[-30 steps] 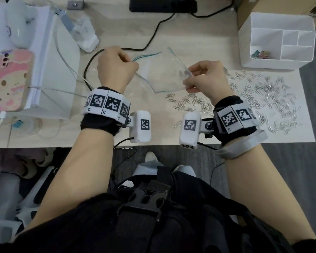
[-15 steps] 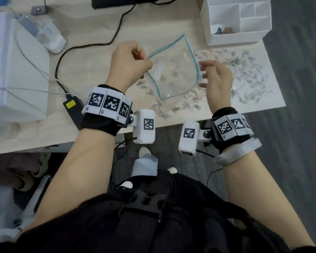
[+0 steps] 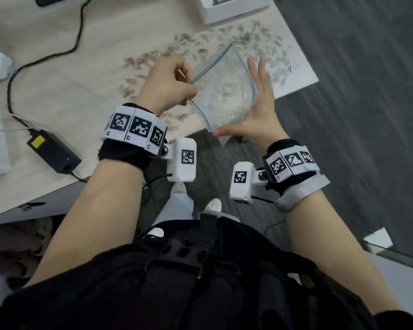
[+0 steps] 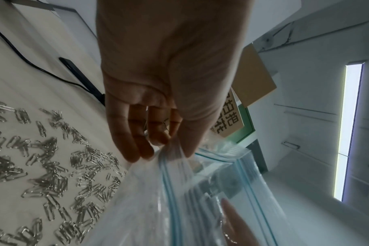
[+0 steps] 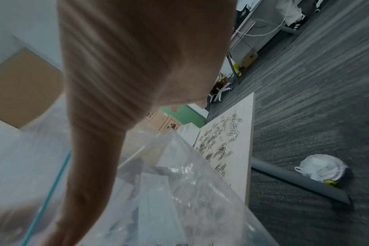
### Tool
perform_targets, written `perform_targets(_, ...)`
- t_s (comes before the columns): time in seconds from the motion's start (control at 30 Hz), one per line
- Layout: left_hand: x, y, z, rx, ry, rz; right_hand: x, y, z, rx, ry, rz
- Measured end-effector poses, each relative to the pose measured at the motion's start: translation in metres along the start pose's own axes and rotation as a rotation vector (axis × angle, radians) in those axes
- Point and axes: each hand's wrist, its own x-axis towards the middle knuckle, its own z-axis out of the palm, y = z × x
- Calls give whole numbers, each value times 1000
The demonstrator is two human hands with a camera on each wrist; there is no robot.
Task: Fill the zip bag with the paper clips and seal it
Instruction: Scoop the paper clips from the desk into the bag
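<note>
Below my chest, a pale tabletop [image 3: 57, 77] fills the upper left of the head view, from 9 to 1 o'clock, with grey carpet floor [image 3: 355, 115] from 1 to 5 o'clock. At 12 o'clock a white organiser box [image 3: 224, 10] sits at the tabletop's far edge, cut off by the frame. At 9 o'clock a black power adapter [image 3: 54, 151] with a yellow label lies near the front edge, and its black cable [image 3: 45, 58] curls away toward 11 o'clock.

Near the middle, a clear zip bag [image 3: 224, 91] with a blue seal line is held above the tabletop's front corner, its mouth pulled open. My left hand [image 3: 167, 84], at the bag's 9 o'clock, has its grip closed in a pinch on the near lip of the mouth; the left wrist view shows the fingers [image 4: 137, 144] and thumb bunching the plastic. My right hand [image 3: 260, 108], at the bag's 3 o'clock, has a wide grip: fingers straight and spread, palm flat against the bag's side, thumb under its lower corner.

Silver paper clips [image 3: 255, 46] lie scattered in a band on the tabletop from 10 to 2 o'clock beyond and beside the bag. A few glints show inside the bag, too blurred to identify.
</note>
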Motion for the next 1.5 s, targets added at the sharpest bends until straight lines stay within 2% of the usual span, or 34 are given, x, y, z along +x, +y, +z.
perform_targets(0.13, 6, 0, 13, 38, -69, -8, -8, 4, 0, 73, -6, 95)
perform_targets(0.23, 11, -4, 16, 47, -150, -13, -8, 12, 9, 117, 12, 87)
perform_targets(0.37, 21, -18, 14, 49, -218, -39, -6, 17, 27, 98, 24, 204)
perform_targets(0.47, 29, -26, 14, 31, -294, -47, -5, 16, 44, 112, 87, 247)
perform_targets(0.6, 37, -37, 12, 41, -398, -20, -6, 6, 64, 98, 176, 207)
perform_targets(0.73, 46, -53, 5, 52, -471, -11, -13, -4, 82, 262, 232, 374)
perform_targets(0.87, 49, -67, 2, 43, -509, -25, -18, -6, 103, 256, 321, 459)
perform_targets(1.17, 47, -100, 8, 78, -466, -48, -37, 10, 130, 322, 398, 554)
perform_targets(1.23, 47, -112, 6, 41, -372, -16, -44, 16, 137, 332, 429, 580)
perform_targets(1.33, 50, -136, -3, 9, -113, 50, -52, 24, 151, 315, 472, 633)
perform_targets(1.4, 56, -158, -14, 86, 43, 79, -55, 29, 160, 295, 477, 664)
perform_targets(1.5, 70, -193, -29, 223, 112, 70, -56, 34, 172, 259, 460, 697)
